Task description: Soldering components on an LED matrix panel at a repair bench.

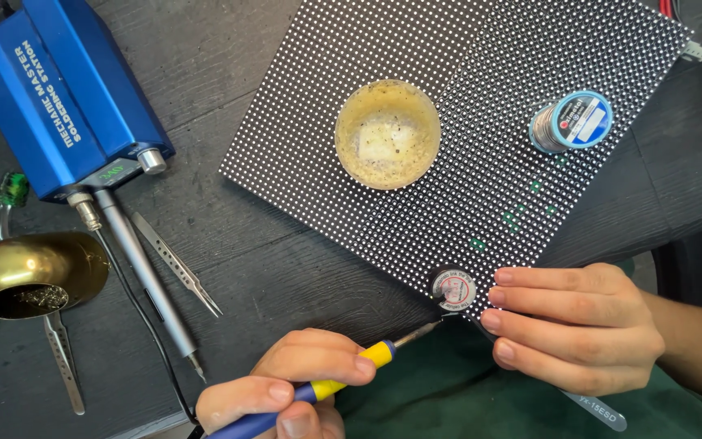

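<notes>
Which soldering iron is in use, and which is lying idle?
The yellow-and-blue iron, gripped in the left hand, tip near the panel's bottom corner. The grey iron lies untouched on the table beside the blue station.

A dark wood-grain counter (302,268) carries a blue soldering station (67,89), a black LED matrix panel (481,187), a brass tip-cleaner holder (34,272), a grey spare soldering handle (148,280) and steel tweezers (176,264) beside it.
</notes>
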